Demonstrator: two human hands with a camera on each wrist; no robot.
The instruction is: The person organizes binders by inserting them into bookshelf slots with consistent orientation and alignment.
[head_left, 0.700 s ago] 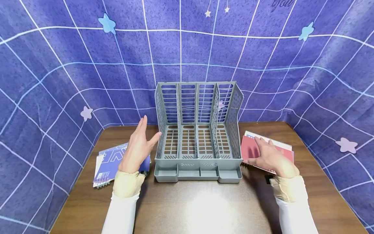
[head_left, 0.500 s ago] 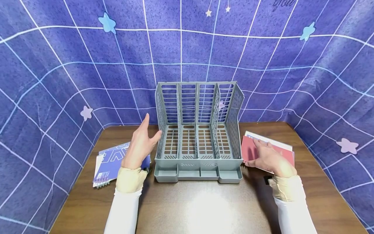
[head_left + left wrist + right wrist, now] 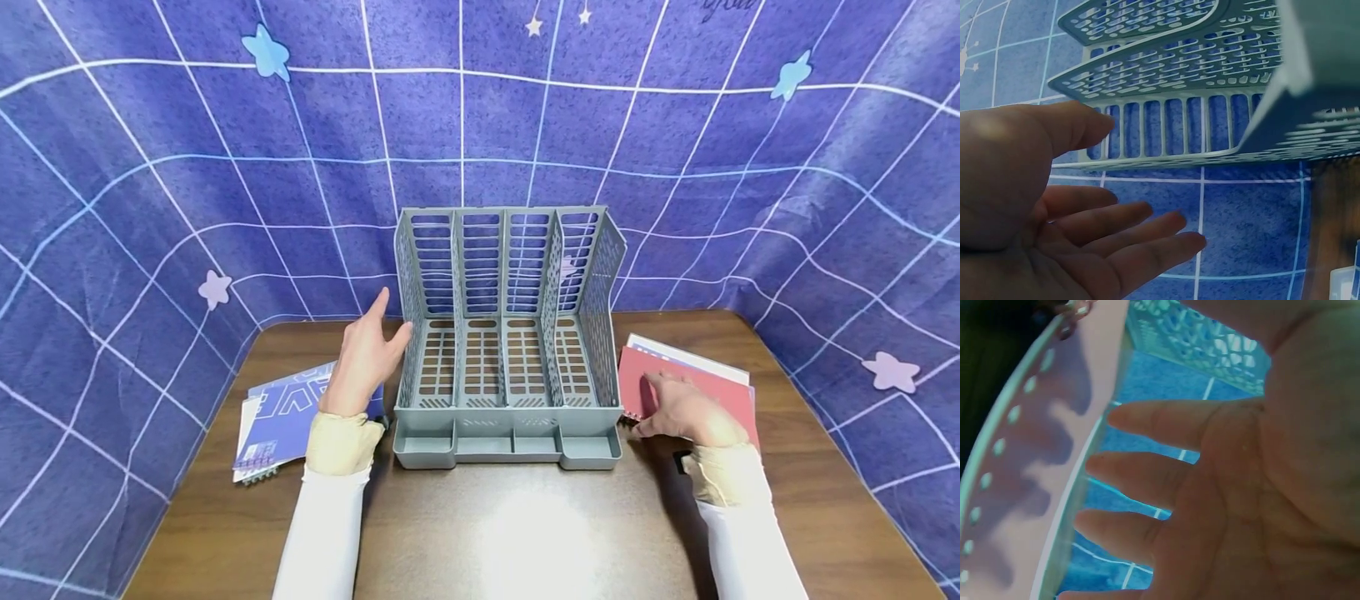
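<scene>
A red spiral notebook (image 3: pixel 723 396) lies on top of a small stack at the right of the table. My right hand (image 3: pixel 686 414) is over its near left part, thumb close to the spiral-bound edge. In the right wrist view, the fingers (image 3: pixel 1147 472) are spread and slightly bent beside the notebook's punched edge (image 3: pixel 1013 415), with nothing between them and the thumb. My left hand (image 3: pixel 363 358) hovers by the left wall of a grey desk file organizer (image 3: pixel 487 419). Its thumb stands apart from the fingers, and it holds nothing.
Blue and white notebooks (image 3: pixel 288 408) lie overlapped at the left, partly behind my left arm. A white-edged notebook (image 3: pixel 693 357) shows under the red one. The organizer has upright dividers and shallow front trays (image 3: pixel 426 457). A blue grid-patterned cloth (image 3: pixel 502 125) hangs behind the table.
My right hand has lowered slightly toward the notebook's spiral edge, its fingers bending more. My left hand has shifted a little up and to the right.
</scene>
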